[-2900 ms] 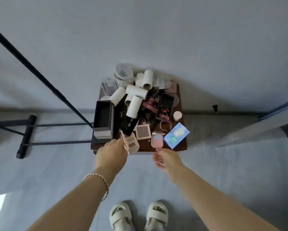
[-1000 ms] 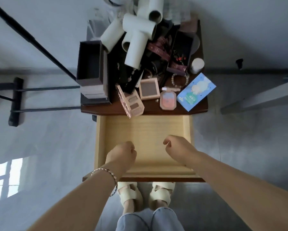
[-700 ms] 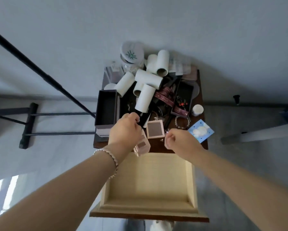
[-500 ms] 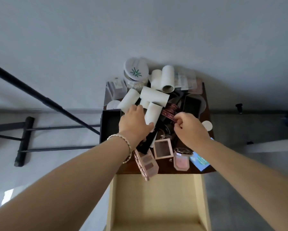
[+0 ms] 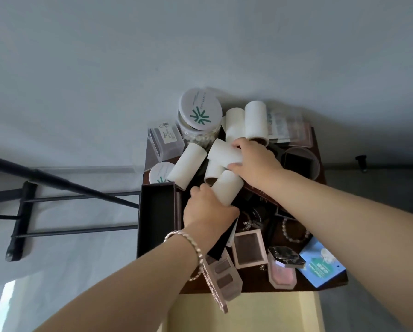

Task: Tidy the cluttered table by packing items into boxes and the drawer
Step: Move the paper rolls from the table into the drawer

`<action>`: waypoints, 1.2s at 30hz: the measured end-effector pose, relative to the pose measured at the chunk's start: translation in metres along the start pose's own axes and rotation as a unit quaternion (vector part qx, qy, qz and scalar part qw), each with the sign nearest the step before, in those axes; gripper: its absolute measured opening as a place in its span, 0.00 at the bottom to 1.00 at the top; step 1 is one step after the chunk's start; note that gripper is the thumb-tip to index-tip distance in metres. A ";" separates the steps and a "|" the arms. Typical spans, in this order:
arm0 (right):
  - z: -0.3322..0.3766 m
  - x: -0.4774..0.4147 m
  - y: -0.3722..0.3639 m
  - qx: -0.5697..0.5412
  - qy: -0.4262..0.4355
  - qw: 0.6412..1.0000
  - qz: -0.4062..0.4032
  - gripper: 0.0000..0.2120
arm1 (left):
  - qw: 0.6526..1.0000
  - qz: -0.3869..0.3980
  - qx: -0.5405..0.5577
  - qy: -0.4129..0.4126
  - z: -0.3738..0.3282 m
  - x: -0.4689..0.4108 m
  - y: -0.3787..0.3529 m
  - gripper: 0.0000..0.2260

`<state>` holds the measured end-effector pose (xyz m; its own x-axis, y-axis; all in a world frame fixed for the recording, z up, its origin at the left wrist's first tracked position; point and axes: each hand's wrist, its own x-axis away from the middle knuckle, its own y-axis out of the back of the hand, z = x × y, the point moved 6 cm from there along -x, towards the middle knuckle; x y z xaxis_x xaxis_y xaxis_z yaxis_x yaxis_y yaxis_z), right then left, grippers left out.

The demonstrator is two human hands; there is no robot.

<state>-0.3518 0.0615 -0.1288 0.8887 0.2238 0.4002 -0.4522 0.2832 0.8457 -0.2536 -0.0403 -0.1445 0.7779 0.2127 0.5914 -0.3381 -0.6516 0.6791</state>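
The dark open box lies along the left edge of the worktop. Its inside is too dark to tell what it holds. Just right of the box, the left hand, with a bracelet at its wrist, curls round the near end of a white roll. Further right and beyond, the right hand grips a second white roll, which lies crosswise on a heap of more rolls. A third roll slants down to the box's far right corner.

Past the far end of the box stand a small white lid, a clear plastic case and a clear jar. The jar has a white lid with a green mark, and small white sticks show through its wall. These stand close against the wall behind.

Near the box's front right corner, a pink palette juts past the worktop's front edge. It hangs over the open drawer, whose pale yellow floor shows below. Further right of the box sit:
- a small pink case, open, with a brown inside
- a pink compact with a dark patterned lid tilted over it
- a blue packet overhanging the front right corner

Left of the box lies open grey floor, crossed by a black rack and a slanting black pole.
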 end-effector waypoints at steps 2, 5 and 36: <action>-0.003 -0.001 -0.004 -0.002 -0.013 0.999 0.043 0.28 | 1.000 0.004 0.004 0.024 0.008 0.007 0.011 0.21; -0.008 -0.001 -0.001 -0.028 -0.017 0.999 0.030 0.25 | 0.999 -0.010 0.036 0.030 0.009 0.008 0.035 0.21; -0.044 0.184 0.015 -0.592 -0.113 0.796 0.058 0.08 | 0.853 0.046 0.518 0.049 -0.029 0.119 0.005 0.14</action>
<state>-0.1980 0.1483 -0.0580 0.7666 0.1769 0.6172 -0.1676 0.9831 -0.0736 -0.1779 0.0027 -0.0585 0.7086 0.1519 0.6890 0.2934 -0.9516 -0.0919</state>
